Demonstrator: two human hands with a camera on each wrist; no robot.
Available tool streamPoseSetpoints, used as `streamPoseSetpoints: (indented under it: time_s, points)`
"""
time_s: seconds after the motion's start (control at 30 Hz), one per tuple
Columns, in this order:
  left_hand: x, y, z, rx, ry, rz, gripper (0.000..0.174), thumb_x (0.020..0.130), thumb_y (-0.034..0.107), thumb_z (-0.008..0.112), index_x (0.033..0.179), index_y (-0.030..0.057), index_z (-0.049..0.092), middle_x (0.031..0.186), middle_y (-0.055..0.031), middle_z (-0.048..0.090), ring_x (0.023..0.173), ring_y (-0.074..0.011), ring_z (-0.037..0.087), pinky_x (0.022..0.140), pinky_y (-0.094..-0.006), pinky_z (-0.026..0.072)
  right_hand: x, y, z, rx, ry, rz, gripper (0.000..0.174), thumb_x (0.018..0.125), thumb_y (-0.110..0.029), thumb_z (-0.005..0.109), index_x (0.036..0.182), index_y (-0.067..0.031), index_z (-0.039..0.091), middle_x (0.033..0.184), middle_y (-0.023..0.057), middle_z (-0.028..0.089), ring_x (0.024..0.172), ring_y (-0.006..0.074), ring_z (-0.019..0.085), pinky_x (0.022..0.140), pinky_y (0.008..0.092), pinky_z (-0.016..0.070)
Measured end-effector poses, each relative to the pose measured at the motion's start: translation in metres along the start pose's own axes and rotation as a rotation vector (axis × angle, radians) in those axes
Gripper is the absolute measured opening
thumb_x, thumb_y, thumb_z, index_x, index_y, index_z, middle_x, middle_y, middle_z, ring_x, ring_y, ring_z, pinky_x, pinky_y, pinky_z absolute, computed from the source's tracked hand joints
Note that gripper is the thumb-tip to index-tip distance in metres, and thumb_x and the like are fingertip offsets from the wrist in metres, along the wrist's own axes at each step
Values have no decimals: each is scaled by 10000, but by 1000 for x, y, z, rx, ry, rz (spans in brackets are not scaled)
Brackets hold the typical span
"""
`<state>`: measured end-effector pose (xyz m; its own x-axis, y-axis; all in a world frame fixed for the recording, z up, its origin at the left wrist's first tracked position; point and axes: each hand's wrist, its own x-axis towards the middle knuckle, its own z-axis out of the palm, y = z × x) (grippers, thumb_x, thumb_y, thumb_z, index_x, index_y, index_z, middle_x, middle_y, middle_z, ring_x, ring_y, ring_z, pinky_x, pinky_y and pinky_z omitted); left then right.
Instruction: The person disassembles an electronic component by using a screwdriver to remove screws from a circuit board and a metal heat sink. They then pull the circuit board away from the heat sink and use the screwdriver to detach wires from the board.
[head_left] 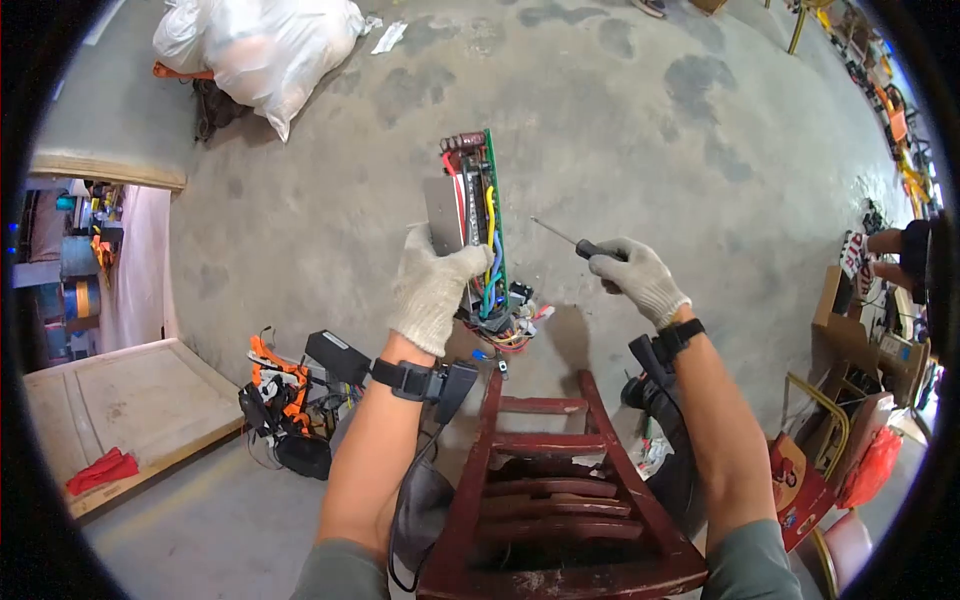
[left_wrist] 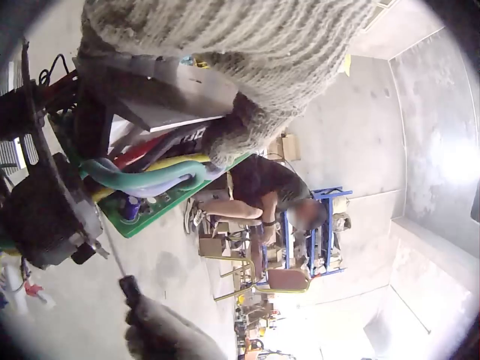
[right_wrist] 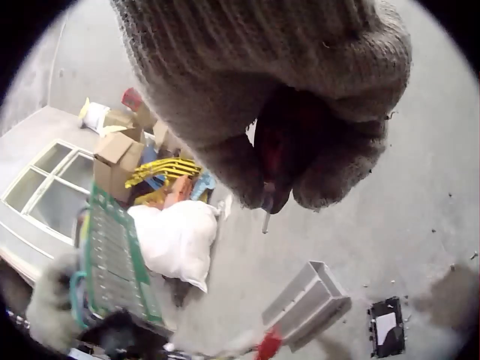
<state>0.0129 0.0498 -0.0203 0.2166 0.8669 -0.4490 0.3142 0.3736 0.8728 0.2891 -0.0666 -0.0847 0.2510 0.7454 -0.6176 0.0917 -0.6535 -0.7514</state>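
My gloved left hand (head_left: 428, 290) grips the lower part of a circuit board assembly, holding it up on end. It has a green board (head_left: 491, 160), a flat grey metal plate (head_left: 441, 208), a copper-coloured coil (head_left: 462, 142) at the top and red, yellow and blue wires. Loose wires and connectors (head_left: 520, 330) hang at its bottom end. To the right, my gloved right hand (head_left: 640, 280) holds a screwdriver (head_left: 560, 233) by its dark handle. The shaft points up and left toward the board, with its tip apart from it. In the right wrist view, the board's solder side (right_wrist: 116, 259) faces the camera.
A dark red wooden chair (head_left: 540, 440) stands close in front of me. Orange and black parts (head_left: 285, 390) lie on the floor at left, beside a pale wooden panel (head_left: 150, 400). White bags (head_left: 270, 60) sit farther off. Another person (left_wrist: 262, 195) sits to the right.
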Motion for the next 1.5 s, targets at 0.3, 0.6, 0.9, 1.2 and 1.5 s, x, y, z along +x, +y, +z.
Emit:
streamPoseSetpoints:
  time_s: [0.3,0.6,0.9,1.2,1.5]
  points:
    - [-1,8,8,214,184,-2,654,757,256,886,1283,-80,689,1077,-180,786,921,-240,758,832,-357,605,-78,-48,-26,293,107,-150,375,937,-193,783,1202,66,729,926,78,729,799,125,670,734,299,560]
    - [0,30,18,256,158,-68,654,783,228,840,1334,-75,658,1126,-182,782,981,-242,759,885,-361,585,-68,-74,-39,312,14,-124,435,911,-182,798,1266,58,724,970,71,741,852,129,668,788,297,555]
    - [7,7,14,123,83,-72,626,805,198,821,1328,-95,641,1098,-143,758,929,-211,725,861,-350,578,-76,-87,-26,121,-2,-145,450,898,-188,822,1296,2,730,1065,59,749,980,123,675,904,293,553]
    - [7,12,22,111,87,-74,605,798,186,818,1314,-83,652,1071,-128,752,897,-208,720,843,-359,579,-77,-85,-22,62,29,-239,436,917,-182,830,1287,21,721,1077,102,771,990,141,709,909,315,570]
    - [2,19,24,138,77,-52,598,805,220,822,1307,-67,672,1103,-147,777,984,-229,731,907,-366,568,-77,-84,-19,18,45,-238,433,918,-199,831,1288,-1,726,1062,126,783,975,164,734,899,332,580]
